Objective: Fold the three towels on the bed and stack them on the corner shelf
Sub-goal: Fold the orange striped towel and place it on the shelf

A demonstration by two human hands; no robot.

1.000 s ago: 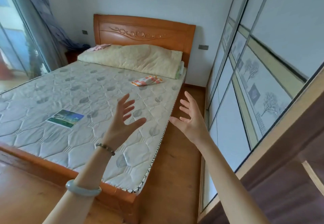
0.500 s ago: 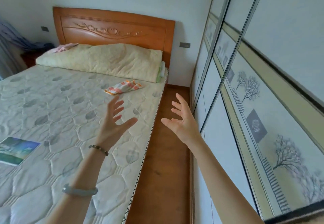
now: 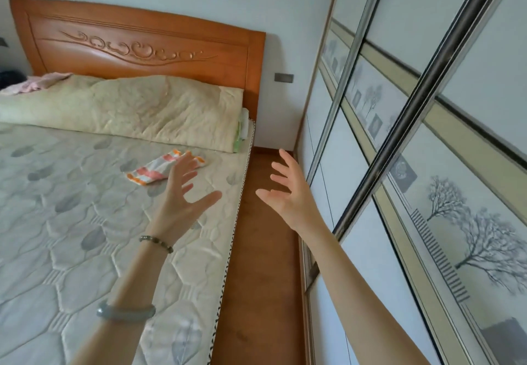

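Task barely begun: left hand (image 3: pixel 182 196) and right hand (image 3: pixel 288 196), grip released and empty, extend toward the striped towel (image 3: pixel 155 170), not yet lifted from the bed (image 3: pixel 85 222); corner shelf not visible

This is a bedroom in a home. A big bed (image 3: pixel 85 236) with a wooden headboard (image 3: pixel 137 48) and a long pillow (image 3: pixel 128 107) stands beside a tall wardrobe (image 3: pixel 427 165) with sliding doors. The floor (image 3: pixel 262 250) is wood.
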